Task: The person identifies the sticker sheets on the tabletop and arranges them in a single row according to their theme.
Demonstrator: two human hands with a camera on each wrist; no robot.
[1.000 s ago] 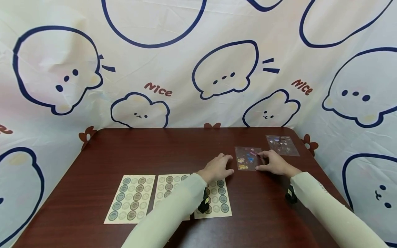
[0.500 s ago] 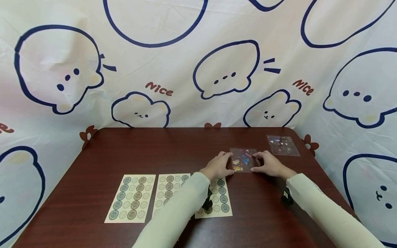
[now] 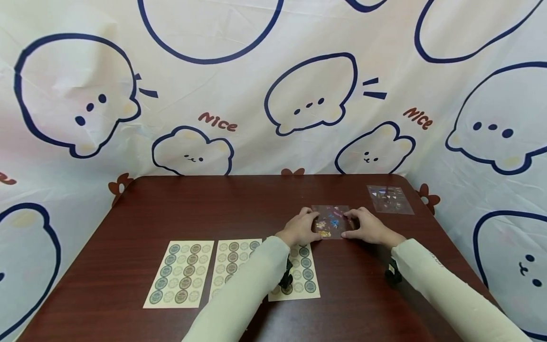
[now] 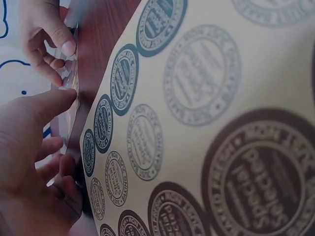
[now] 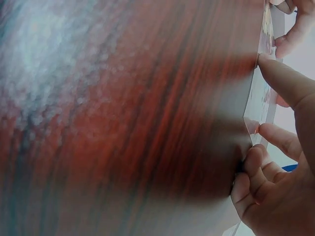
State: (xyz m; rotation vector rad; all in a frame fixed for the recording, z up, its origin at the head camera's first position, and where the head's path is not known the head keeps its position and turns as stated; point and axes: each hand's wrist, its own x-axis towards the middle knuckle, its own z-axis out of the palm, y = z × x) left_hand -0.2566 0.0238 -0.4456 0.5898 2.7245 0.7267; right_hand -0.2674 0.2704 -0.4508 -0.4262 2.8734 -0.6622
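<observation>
A clear sheet of small colourful stickers (image 3: pixel 330 223) lies on the table between my two hands in the head view. My left hand (image 3: pixel 297 229) is at its left edge, with thumb and fingers apart. At the right edge, my right hand (image 3: pixel 371 228) touches the sheet with spread thumb and forefinger. The right wrist view shows the right hand's thumb (image 5: pixel 283 78) and a fingertip resting on the sheet's edge. Below the left hand lies a cream sheet of round labels (image 3: pixel 305 273), partly covered by the left forearm; it fills much of the left wrist view.
Two more cream label sheets lie to the left, the outer one (image 3: pixel 179 273) fully visible and the middle one (image 3: pixel 228 256) partly under the left sleeve. Another clear sheet (image 3: pixel 390 199) is at the table's back right corner. A printed cloth (image 3: pixel 252 95) hangs behind the table (image 3: pixel 213 204).
The clear sticker sheet has slid left along the table with my right hand, up to my left hand. My left hand has barely moved.
</observation>
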